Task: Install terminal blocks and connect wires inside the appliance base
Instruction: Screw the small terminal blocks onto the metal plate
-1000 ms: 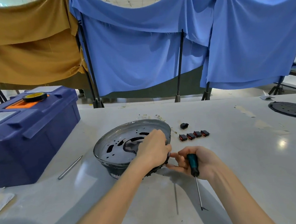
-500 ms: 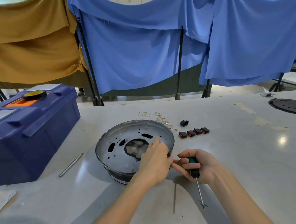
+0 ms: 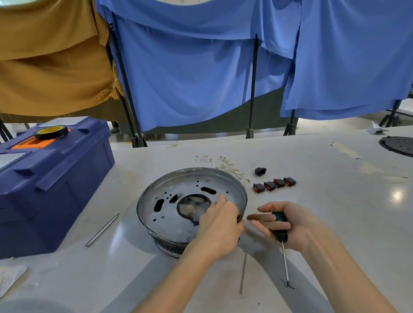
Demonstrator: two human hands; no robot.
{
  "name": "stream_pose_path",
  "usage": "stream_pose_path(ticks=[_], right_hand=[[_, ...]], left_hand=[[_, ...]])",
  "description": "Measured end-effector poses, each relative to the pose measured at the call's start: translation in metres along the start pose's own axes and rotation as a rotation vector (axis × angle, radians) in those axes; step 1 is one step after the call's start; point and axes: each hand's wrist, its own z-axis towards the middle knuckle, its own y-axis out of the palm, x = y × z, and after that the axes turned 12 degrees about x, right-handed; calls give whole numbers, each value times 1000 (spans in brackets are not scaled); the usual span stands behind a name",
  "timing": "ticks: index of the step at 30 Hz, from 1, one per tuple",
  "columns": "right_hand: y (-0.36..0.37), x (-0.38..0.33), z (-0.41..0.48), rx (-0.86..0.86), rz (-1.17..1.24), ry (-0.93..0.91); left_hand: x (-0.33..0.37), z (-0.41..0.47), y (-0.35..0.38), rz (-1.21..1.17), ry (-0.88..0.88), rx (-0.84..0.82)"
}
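Left hand [image 3: 218,229]: back up, fingers bent over the near right rim of the appliance base [image 3: 185,182] and dipping inside; gripping that rim.
Right hand [image 3: 288,226]: palm and outer fingers wrapped round the screwdriver [image 3: 280,227]; thumb and forefinger stretched out toward the left hand, not touching it.
Screwdriver: teal and black handle, thin bright steel shaft. Long axis running away from and toward the person, handle at the far end, tip at the near end below the right wrist, meeting its shadow on the table [image 3: 351,219].
Appliance base: round shallow dish, dull silver sheet metal, raised rim, dark band underneath. Open side up, directly under and ahead of the left hand. Floor punched with slots and small holes, large round cut-out in the middle; no loose parts visible inside.
Terminal blocks [image 3: 274,184]: four small black pieces with red faces, in a row just beyond the right hand, beside the base rim.
Black piece [image 3: 260,171]: single small block, just past that row.
Wires [image 3: 223,165]: thin pale tangle with ring ends, beyond the left hand, behind the base.
Metal rod [image 3: 102,230]: slim, grey, lying diagonally, well left of the left hand.
Toolbox [image 3: 44,192]: dark blue plastic, lid closed, far left; black tape roll [image 3: 51,132] on the orange handle.
Black disc [image 3: 407,146]: flat, perforated, far right beyond the right hand.
Table: smooth, pale, glossy.
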Motion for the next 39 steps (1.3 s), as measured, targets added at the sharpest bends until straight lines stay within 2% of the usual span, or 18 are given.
stream_pose_path(ticks=[6,11,14,19,24,28,34,39], right_hand=[[18,-29,-6,146,153,-324],[37,-43,-1,233,417,-565],[48,-46,3,304,456,-748],[60,-41,11,336,380,-1011],[68,-33,17,280,211,-1179],[72,-29,20,249,103,-1238],[73,-27,21,231,45,-1283],[79,-21,18,120,-70,-1399]], left_hand=[[-21,20,-13,-237,-15,-172],[-28,36,-10,-87,8,-106],[-31,45,-2,16,89,-48],[-36,56,1,-112,94,-122],[-45,58,13,-315,27,-142],[-50,58,17,-438,-22,-148],[-48,57,16,-475,-57,-151],[-49,55,16,-482,-88,-139]])
